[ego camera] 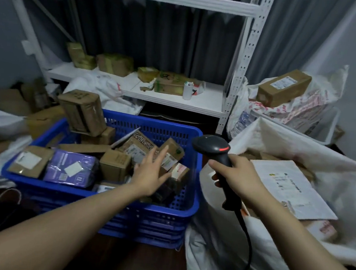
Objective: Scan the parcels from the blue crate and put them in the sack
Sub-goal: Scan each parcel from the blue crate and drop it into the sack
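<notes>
1. Left hand (150,171) hangs over the right end of the blue crate (192,203), fingers straight and spread, holding nothing. I cannot tell whether the fingertips touch the box beneath them.
2. Right hand (240,179) is wrapped round the handle of the scanner (214,147). Its head is turned toward the crate and its cord trails down in front of the sack (217,235).
3. Parcels fill the crate in a loose heap. Nearest the reaching fingers are a small brown box (172,153) and, just beside it, a box with a red-and-white label (180,170).
4. Both look like taped cardboard, so I'd guess they are stiff and light enough for one hand. A sound hold would be thumb on one side wall and fingers on the opposite wall, leaving the label bare for the scanner. The tape could be a little slick.
5. Further left lies a purple parcel (70,169) in glossy film. It looks slippery and somewhat soft, so it is better gripped by its edges than pinched on the face.
6. At the back left a tall box (82,113) perches on other parcels. It seems bulkier and may topple if its neighbours are pulled out.
7. The sack stands just right of the crate with its mouth open. A flat white mailer (290,187) already lies inside among some boxes, so the carry is short.
8. Behind it all, a white shelf (175,100) holds more boxes, and a long carton (284,88) rests on another sack at the far right.
</notes>
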